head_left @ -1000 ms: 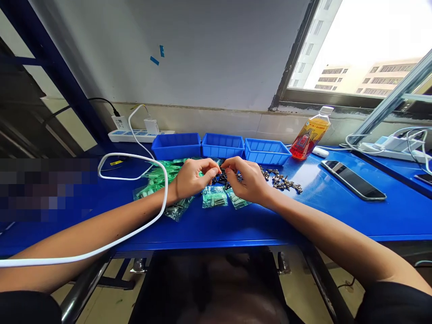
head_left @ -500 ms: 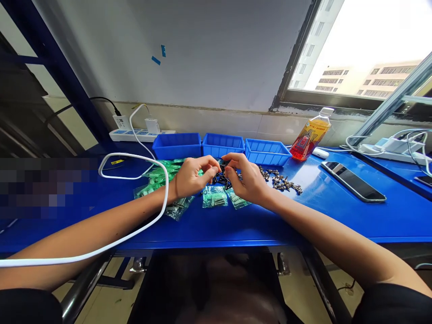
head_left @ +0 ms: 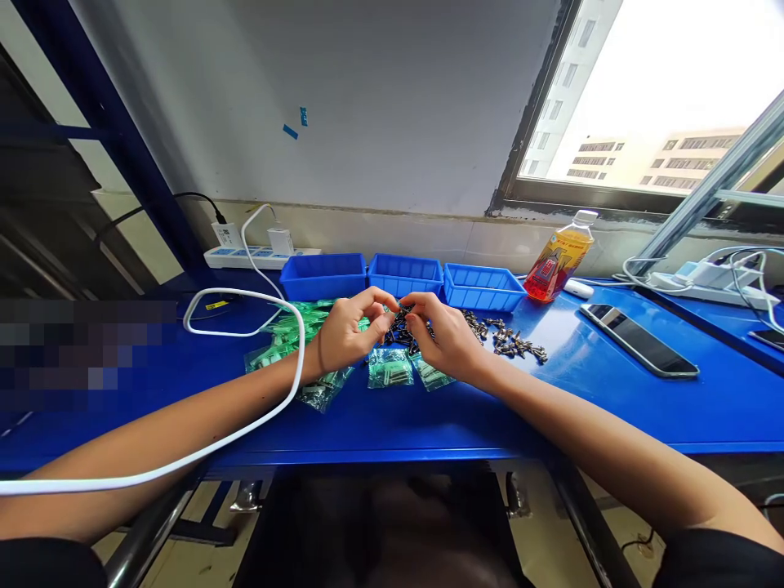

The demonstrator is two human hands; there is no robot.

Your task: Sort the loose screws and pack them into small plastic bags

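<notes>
Screws (head_left: 401,325), small and dark, loose heap on the blue table (head_left: 612,400); lies directly between and just beyond the two hands, in front of the middle blue bin (head_left: 404,275).
Left hand (head_left: 343,335): fingers curled, thumb and forefinger pressed together at the heap's left edge; whether a screw sits in the pinch is too small to tell.
Right hand (head_left: 447,339): fingers bent, fingertips meeting the left hand's over the heap; both hands equally near, tips almost touching.
Long axis of single screws: not readable.
Second heap, silvery screws (head_left: 508,339): right of the right hand, apart from it.
Green packets (head_left: 390,367): lying flat, just nearer the person than the dark heap; more under the left wrist.
White cable (head_left: 245,408): draped over the left forearm.
Phone (head_left: 640,351), bottle (head_left: 557,257): well to the right.
</notes>
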